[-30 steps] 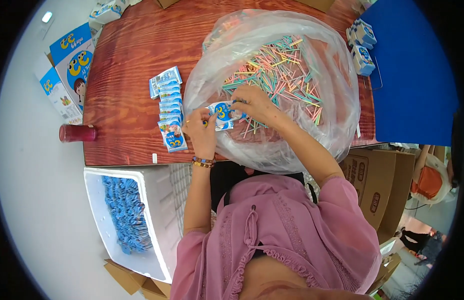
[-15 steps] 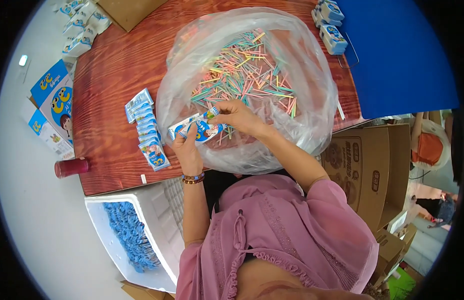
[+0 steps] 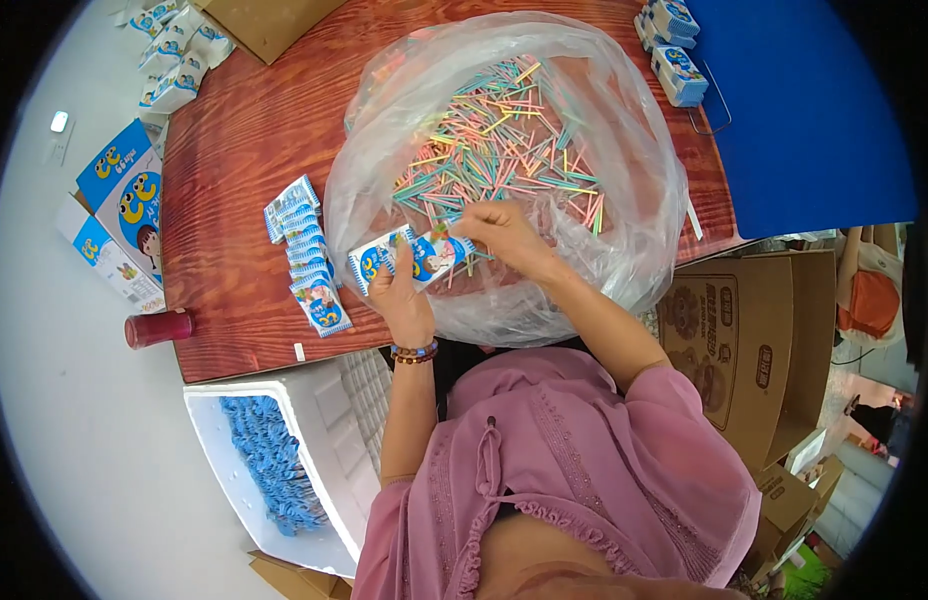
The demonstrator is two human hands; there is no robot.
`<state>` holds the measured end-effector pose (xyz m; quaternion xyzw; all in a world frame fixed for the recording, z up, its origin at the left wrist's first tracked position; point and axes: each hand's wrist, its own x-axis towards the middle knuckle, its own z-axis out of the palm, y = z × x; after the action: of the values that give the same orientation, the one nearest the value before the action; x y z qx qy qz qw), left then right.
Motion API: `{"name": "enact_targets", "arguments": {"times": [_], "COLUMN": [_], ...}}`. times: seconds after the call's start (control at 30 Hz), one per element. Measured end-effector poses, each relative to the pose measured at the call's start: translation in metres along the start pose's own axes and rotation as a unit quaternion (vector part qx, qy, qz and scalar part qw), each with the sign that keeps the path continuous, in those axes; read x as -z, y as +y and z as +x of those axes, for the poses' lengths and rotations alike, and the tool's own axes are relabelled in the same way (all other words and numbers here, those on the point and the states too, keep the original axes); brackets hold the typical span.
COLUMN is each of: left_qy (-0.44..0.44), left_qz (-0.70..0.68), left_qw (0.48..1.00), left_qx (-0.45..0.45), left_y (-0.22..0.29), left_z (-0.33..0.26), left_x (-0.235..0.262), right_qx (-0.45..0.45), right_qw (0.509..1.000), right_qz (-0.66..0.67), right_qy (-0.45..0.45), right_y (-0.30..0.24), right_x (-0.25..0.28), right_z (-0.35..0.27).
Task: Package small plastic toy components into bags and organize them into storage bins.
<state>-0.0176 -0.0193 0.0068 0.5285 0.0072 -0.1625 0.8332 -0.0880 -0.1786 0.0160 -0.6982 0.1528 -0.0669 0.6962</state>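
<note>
Two small blue-and-white printed packets lie fanned in my left hand (image 3: 401, 298), one packet (image 3: 368, 262) to the left and the other packet (image 3: 440, 262) to the right. My left thumb presses on them from the front. With fingers pinched together, my right hand (image 3: 506, 238) grips the right packet at its upper right end. Both hands are over the near edge of a clear plastic bag (image 3: 639, 200), spread open on the table and holding many short pastel sticks (image 3: 484, 150). Left of the bag, a row of overlapping similar packets (image 3: 311, 262) lies on the table.
The red-brown wooden table (image 3: 234, 140) has a red jar (image 3: 161, 329) at its left edge. Below it stands a white foam box (image 3: 329, 430) of blue pieces (image 3: 269, 465). Cardboard boxes (image 3: 724, 350) stand at right. Bundled packets (image 3: 679, 75) sit beside a blue surface (image 3: 814, 120).
The right packet has swung out from the left one, so more of both faces shows. My right hand has moved slightly right. The whole view has shifted a little.
</note>
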Motion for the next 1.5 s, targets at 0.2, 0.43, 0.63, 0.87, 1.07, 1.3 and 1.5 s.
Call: {"name": "enact_targets", "arguments": {"times": [0.2, 0.43, 0.63, 0.87, 1.07, 1.3, 1.5], "left_qy": [-0.001, -0.001, 0.025, 0.043, 0.059, -0.102, -0.080], "left_qz": [-0.042, -0.047, -0.027, -0.014, -0.066, 0.538, 0.220], "left_qw": [0.998, 0.998, 0.999, 0.999, 0.995, 0.809, 0.969], "left_qx": [0.043, 0.042, 0.026, 0.025, 0.038, -0.214, -0.076], "left_y": [0.002, -0.002, 0.003, 0.014, 0.024, 0.004, 0.012], "left_z": [0.004, 0.002, -0.001, 0.000, 0.007, 0.019, 0.015], "left_x": [0.002, 0.007, 0.006, 0.026, 0.040, 0.056, 0.044], "right_qx": [0.226, 0.276, 0.255, 0.278, 0.198, 0.267, 0.109], "right_qw": [0.974, 0.951, 0.878, 0.710, 0.698, 0.819, 0.622], "right_qz": [-0.009, -0.100, -0.404, -0.647, -0.682, -0.484, -0.775], "right_qy": [-0.009, -0.096, 0.031, -0.024, -0.098, 0.152, 0.028], "right_y": [-0.013, -0.002, -0.014, -0.010, -0.009, 0.042, 0.037], "right_x": [0.007, 0.009, 0.036, 0.000, 0.018, 0.029, -0.036], "right_z": [-0.004, 0.000, 0.060, 0.101, 0.100, 0.104, 0.110]}}
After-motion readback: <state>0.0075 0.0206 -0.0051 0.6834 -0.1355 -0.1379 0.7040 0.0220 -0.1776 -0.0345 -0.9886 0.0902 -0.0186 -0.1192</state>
